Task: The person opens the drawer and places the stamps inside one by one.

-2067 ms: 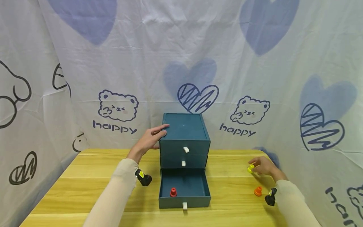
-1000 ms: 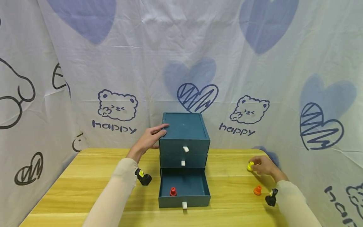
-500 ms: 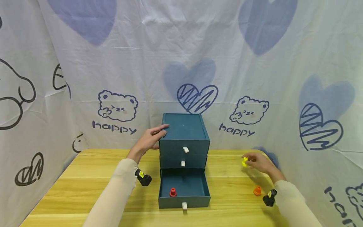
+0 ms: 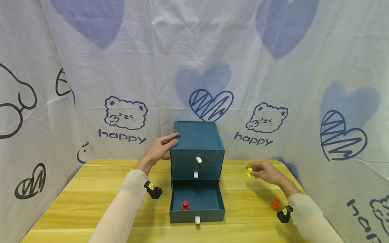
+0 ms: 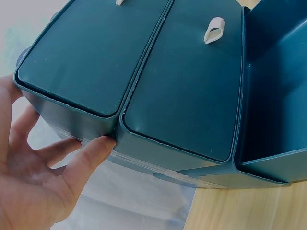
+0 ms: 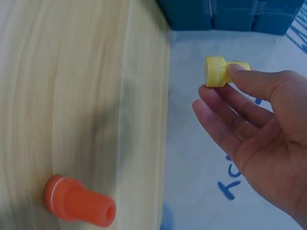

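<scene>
My right hand [image 4: 267, 172] pinches a small yellow plastic peg [image 4: 249, 172], wide at the base with a narrower stem. Thumb and fingertips hold it above the table in the right wrist view, its base end [image 6: 214, 72] pointing away from the palm. My left hand [image 4: 158, 150] rests against the upper left side of a dark teal drawer cabinet [image 4: 197, 135]; in the left wrist view its spread fingers [image 5: 91, 155] touch the side wall. The cabinet's bottom drawer [image 4: 182, 217] is pulled out, and a red peg [image 4: 185, 205] stands inside near its front left.
An orange peg [image 4: 275, 204] is on the wooden table [image 4: 243, 219], near the right wrist; in the right wrist view the orange peg [image 6: 81, 201] is at lower left. The two upper drawers are closed, with white pull tabs [image 4: 199, 160]. A printed cloth [image 4: 164, 67] hangs behind.
My right hand has lifted the yellow peg from the table and carried it left, toward the cabinet. The left hand, drawer and red peg stay in place.
</scene>
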A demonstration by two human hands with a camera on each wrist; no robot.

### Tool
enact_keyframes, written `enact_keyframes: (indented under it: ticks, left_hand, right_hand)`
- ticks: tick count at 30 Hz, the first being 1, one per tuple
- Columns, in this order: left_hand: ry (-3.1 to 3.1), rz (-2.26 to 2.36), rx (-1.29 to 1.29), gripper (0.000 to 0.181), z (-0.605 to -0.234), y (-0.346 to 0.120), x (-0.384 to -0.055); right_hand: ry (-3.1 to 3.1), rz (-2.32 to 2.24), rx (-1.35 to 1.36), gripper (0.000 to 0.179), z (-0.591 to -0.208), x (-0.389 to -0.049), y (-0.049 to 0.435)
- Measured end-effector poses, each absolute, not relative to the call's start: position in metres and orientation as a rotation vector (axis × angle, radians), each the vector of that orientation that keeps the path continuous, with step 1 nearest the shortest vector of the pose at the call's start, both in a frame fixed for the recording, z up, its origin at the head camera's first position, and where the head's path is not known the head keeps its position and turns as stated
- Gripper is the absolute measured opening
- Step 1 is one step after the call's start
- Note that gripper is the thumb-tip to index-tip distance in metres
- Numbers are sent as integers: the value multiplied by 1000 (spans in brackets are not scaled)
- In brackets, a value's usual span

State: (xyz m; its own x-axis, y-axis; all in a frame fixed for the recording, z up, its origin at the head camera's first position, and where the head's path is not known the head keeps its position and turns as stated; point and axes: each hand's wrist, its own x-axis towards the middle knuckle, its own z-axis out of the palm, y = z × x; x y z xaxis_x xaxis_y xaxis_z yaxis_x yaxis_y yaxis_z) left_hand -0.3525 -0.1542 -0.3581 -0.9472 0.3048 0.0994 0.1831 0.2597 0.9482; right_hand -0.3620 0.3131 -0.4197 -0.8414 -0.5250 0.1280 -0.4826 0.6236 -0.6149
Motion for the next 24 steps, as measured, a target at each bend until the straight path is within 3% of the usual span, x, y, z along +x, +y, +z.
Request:
enact_keyframes:
  ticks: [24]
  left_hand:
    - [2414,1788,471,53,-358,-154,-353]
  right_hand:
    - [2702,-930,-1028,27,-406,-345,264]
